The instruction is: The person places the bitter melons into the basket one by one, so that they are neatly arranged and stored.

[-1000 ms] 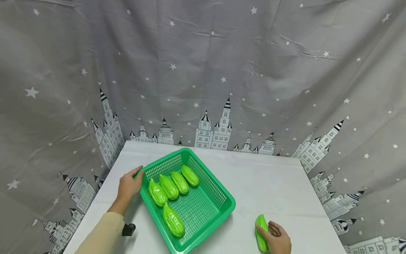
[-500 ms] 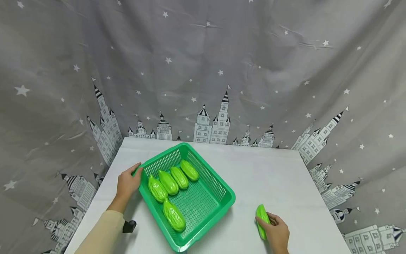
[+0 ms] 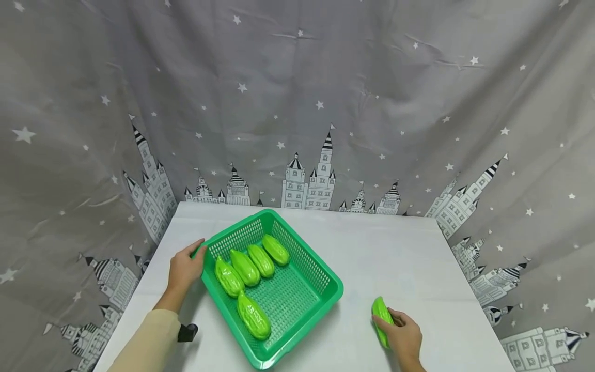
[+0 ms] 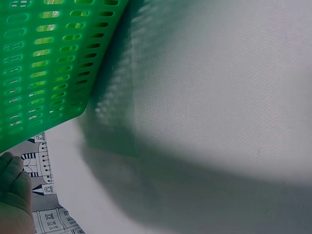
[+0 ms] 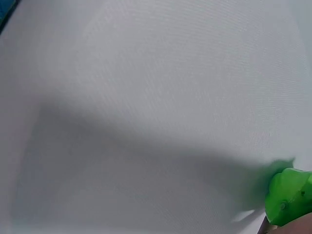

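My left hand (image 3: 183,266) holds the left corner of a green plastic basket (image 3: 309,330) at its rim. In the left wrist view its curled fingers show beside the slotted basket wall (image 4: 48,68). Inside the basket lie several bright green, elongated gourd-like vegetables, among them one at the front (image 3: 254,315) and one at the back right (image 3: 276,249); some look glossy, as if wrapped. To the right of the basket, my right hand (image 3: 403,333) grips a similar green gourd-like vegetable (image 3: 381,311) between thumb and fingers. The right wrist view shows only this vegetable's end (image 5: 287,195).
A white-covered table (image 3: 372,248) carries the basket. Behind and at both sides hangs a grey curtain (image 3: 297,93) printed with stars and castles. A small black device (image 3: 188,333) sits at my left wrist, beside the basket.
The view has tilted down slightly. My right hand has closed its fingers round the vegetable at the right, which now sits a little farther from me. The left hand stays at the basket's corner.
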`<state>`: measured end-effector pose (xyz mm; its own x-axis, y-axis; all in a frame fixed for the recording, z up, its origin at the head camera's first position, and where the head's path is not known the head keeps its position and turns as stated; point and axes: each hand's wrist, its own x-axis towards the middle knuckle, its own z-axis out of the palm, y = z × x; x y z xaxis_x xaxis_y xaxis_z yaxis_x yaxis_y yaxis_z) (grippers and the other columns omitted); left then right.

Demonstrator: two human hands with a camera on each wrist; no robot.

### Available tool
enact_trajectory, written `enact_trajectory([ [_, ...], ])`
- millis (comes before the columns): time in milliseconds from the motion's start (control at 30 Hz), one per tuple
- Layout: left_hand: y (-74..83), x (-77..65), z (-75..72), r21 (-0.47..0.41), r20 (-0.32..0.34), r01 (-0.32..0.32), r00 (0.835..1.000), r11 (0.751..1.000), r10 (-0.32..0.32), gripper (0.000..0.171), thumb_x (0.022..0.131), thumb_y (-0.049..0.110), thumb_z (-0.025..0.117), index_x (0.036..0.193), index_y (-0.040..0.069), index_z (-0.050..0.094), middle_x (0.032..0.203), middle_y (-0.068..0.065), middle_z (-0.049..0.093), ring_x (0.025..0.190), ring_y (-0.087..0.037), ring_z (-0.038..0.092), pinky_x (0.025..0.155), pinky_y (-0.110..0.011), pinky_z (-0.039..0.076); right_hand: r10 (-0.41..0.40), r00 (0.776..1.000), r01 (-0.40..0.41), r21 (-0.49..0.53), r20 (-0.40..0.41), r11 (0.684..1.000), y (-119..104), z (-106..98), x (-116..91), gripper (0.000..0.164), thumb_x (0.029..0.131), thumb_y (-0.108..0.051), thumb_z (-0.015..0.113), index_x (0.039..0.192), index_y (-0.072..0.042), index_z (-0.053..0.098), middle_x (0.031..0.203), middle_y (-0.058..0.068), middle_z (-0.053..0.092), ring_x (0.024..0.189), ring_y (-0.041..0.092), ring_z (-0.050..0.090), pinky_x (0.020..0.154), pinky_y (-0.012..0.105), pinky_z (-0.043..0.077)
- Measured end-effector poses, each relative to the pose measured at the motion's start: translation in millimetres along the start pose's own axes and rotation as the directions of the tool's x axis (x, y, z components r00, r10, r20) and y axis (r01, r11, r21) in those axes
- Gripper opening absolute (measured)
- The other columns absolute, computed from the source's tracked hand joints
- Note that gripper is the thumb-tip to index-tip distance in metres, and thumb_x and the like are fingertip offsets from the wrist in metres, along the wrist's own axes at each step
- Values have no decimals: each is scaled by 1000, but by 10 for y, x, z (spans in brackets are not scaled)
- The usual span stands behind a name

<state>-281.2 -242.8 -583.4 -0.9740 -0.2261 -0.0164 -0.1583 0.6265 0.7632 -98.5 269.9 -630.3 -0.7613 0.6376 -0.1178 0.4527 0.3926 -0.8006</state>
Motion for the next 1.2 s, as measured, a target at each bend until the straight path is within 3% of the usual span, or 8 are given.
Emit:
enact_trajectory([
  [233,-86,-77,34,20,18,-3,1000,1000,2,50,107,38,47,146,6,53,147,-22,49,136,-47,41,113,-61,31,26,999,-26,-13,-20,1000,42,-4,-76,67,65,-35,97,114,4,72,108,22,72,104,45,65,90,55,53],
  [533,-81,-78,53,1,25,-2,1000,1000,2,51,107,38,48,146,6,52,147,-22,48,137,-46,41,114,-60,31,12,1000,-12,-10,-19,1000,-31,-57,-23,66,65,-34,97,114,4,73,107,21,73,103,43,66,87,53,55],
  [967,-47,-24,37,-6,0,-18,1000,1000,18,49,107,35,49,146,5,52,147,-22,49,137,-46,42,113,-60,31,-110,994,110,14,-6,994,-465,-188,214,59,71,-25,95,116,4,71,116,25,69,110,46,65,85,50,58],
  [1033,-37,-17,39,-8,-2,-20,1000,1000,20,49,107,34,49,146,5,52,147,-22,49,137,-46,42,113,-60,31,-123,992,123,38,-13,992,-546,-188,247,57,71,-23,94,116,2,71,117,24,69,110,44,65,81,38,60],
  [1200,-21,5,43,-13,-15,-32,999,999,32,49,107,34,49,145,4,53,146,-22,50,136,-46,42,113,-60,32,-171,985,171,99,-6,980,-782,-180,327,56,71,-23,95,116,1,71,121,22,68,113,40,65,83,32,60],
])
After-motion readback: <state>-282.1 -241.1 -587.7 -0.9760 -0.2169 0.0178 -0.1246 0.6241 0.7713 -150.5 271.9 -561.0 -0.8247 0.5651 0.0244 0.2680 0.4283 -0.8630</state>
